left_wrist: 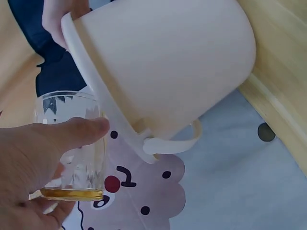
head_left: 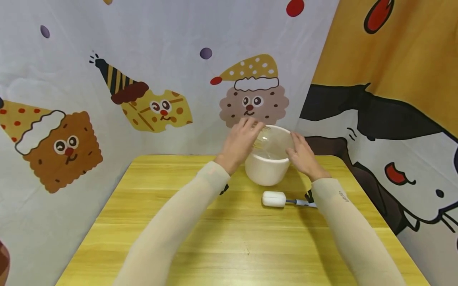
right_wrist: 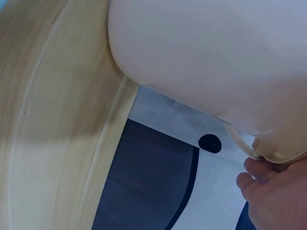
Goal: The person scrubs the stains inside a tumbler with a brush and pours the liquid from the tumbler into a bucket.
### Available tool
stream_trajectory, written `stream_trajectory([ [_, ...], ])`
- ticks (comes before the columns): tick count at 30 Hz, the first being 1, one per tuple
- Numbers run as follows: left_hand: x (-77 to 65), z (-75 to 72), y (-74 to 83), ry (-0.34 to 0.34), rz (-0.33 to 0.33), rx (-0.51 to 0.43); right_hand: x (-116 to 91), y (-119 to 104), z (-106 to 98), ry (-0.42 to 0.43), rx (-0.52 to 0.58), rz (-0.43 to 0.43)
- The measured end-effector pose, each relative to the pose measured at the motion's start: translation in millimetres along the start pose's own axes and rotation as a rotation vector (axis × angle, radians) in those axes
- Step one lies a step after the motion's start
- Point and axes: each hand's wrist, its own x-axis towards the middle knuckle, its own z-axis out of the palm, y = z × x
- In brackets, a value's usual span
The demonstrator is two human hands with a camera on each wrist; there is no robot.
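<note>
A white bucket (head_left: pixel 267 171) with a raised rim and a side handle (left_wrist: pixel 175 145) stands at the back of the table. My left hand (head_left: pixel 239 141) grips a clear drinking glass (left_wrist: pixel 86 165) at the bucket's mouth, thumb along its side. The glass lies tilted over the left rim. Amber colour shows at one end; whether it is liquid or tinted glass I cannot tell. My right hand (head_left: pixel 303 155) holds the bucket's right rim, thumb at the inner side and fingers outside. The bucket's floor is hidden.
In front of the bucket lies a brush (head_left: pixel 274 199) with a white, sponge-like head and a light-blue handle, partly behind the right sleeve. The wooden table (head_left: pixel 214 242) ends just behind the bucket. A cartoon-printed cloth (head_left: pixel 171 39) hangs beyond it.
</note>
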Motion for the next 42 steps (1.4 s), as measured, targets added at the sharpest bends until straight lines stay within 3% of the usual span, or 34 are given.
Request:
stream_trajectory([
  [4, -1.4, 2.5, 1.1, 0.035, 0.066, 0.036, -1.5, -1.6, 0.2, -0.01, -0.001, 0.004],
  [9, -2.3, 2.6, 2.9, 0.043, 0.101, 0.052, -1.9, -1.9, 1.0, -0.013, -0.009, 0.013],
  [25, -4.5, 5.6, -4.1, 0.06, 0.099, 0.042, -0.6, -0.9, -0.5, 0.003, -0.007, 0.001],
  [29, -5.4, 6.3, -6.1, 0.062, 0.065, -0.025, -0.8, -1.0, -0.8, -0.008, -0.001, 0.009],
  [36, -11.3, 4.0, -6.8, 0.073, -0.077, -0.257, -1.0, -0.6, -0.1, -0.002, -0.002, 0.002],
  [42, -23.0, 1.0, -5.8, 0.109, -0.138, -0.352, -0.7, 0.3, 0.3, 0.008, 0.001, -0.006],
])
